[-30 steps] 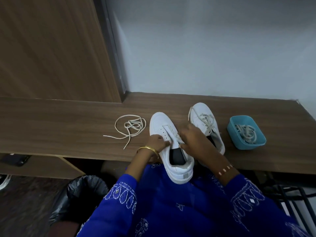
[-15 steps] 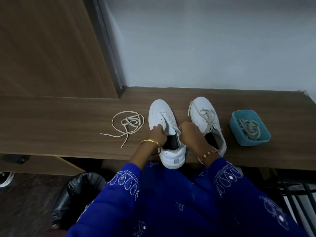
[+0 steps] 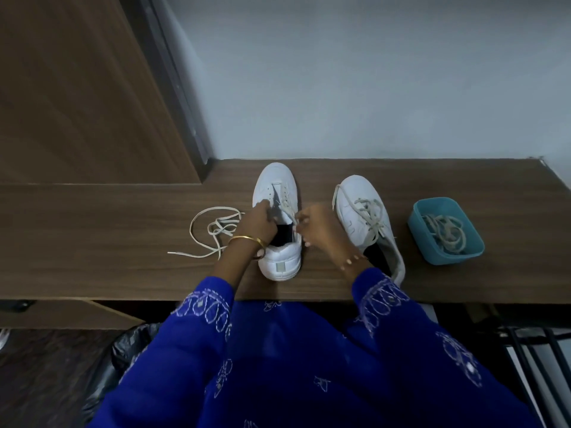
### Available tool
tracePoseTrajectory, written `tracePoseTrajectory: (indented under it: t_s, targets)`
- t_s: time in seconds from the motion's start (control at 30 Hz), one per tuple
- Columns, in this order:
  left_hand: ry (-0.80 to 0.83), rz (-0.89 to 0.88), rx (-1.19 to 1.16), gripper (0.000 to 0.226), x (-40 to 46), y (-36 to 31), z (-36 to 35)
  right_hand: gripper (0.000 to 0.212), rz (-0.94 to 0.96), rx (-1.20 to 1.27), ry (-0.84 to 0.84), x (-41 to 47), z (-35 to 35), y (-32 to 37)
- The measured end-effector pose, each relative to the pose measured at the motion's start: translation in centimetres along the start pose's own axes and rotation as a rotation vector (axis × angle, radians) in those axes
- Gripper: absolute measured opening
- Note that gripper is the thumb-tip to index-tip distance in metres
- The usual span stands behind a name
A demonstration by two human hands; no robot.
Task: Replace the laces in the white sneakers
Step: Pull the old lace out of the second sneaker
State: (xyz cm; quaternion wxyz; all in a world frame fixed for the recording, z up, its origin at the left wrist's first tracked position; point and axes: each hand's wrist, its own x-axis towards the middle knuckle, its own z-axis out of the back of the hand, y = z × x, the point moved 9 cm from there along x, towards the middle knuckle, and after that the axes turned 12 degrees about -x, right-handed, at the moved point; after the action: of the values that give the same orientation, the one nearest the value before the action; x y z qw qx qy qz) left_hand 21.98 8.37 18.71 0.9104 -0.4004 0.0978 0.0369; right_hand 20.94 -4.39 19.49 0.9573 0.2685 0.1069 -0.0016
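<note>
As seen from the head camera, the left hand (image 3: 259, 222) has its fingers (image 3: 262, 206) curled onto the left eyelet flap of the near sneaker (image 3: 278, 217), gripping its edge. The right hand (image 3: 318, 227) pinches a strand of lace (image 3: 289, 208) between thumb and fingers (image 3: 301, 218) just above the shoe's opening — the other fingers are curled in. This sneaker stands upright on the wooden counter (image 3: 123, 242), toe toward the wall, with only part of its eyelets threaded and its dark lining showing. To its right lies the second sneaker (image 3: 361, 211), fully laced in a greyish lace. One loose lace (image 3: 213, 230) lies tangled on the counter to the left; a blue tub (image 3: 445, 253) at far right — well apart from both shoes — holds more laces (image 3: 445, 231).
</note>
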Motion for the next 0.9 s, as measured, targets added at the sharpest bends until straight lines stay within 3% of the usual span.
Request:
tracePoseTrajectory:
  t_s: [0.13,0.23,0.3,0.43,0.9]
  targets:
    - [-0.229,-0.3,-0.181,0.034,-4.2,-5.8,-0.3,0.021,-0.023,0.148,-0.374,-3.7,6.7,-3.2]
    - [-0.117,-0.326,-0.241,0.035,-5.5,-7.9,-4.5,0.024,-0.178,0.176,-0.552,-6.7,10.0,-8.2]
    - [-0.005,-0.265,-0.271,0.034,-5.4,-7.9,-7.7,0.026,-0.291,0.121,-0.516,-7.2,9.8,-11.7]
    - [0.134,-0.174,-0.253,0.038,-5.5,-8.0,-12.0,0.035,-0.3,0.045,-0.276,-6.8,6.3,-15.2]
    - [0.034,-0.088,-0.304,0.038,-9.1,-4.2,-9.4,0.036,-0.165,0.042,-0.262,-10.1,2.8,-11.6]
